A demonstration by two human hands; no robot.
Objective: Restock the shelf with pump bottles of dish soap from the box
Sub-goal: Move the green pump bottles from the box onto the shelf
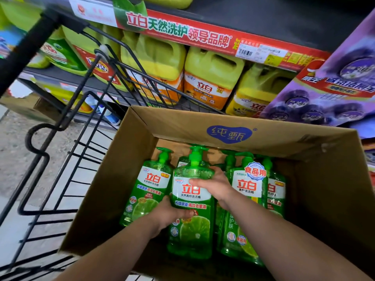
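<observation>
An open cardboard box (125, 179) rests in a black wire cart and holds several green pump bottles of dish soap. Both hands grip the middle bottle (191, 199), which stands upright with its pump at the top. My left hand (172, 211) wraps the bottle's lower left side across the label. My right hand (215, 185) clasps its upper right shoulder, thumb on the front. Another bottle (149, 185) leans at the left and another (246, 191) stands at the right. The shelf (284, 19) lies above and behind the box.
The black wire cart (67, 159) surrounds the box on the left. Yellow jugs of detergent (211, 78) fill the shelf level behind the box. A purple product pack (332, 88) hangs at the right. Speckled floor (14, 151) shows at the left.
</observation>
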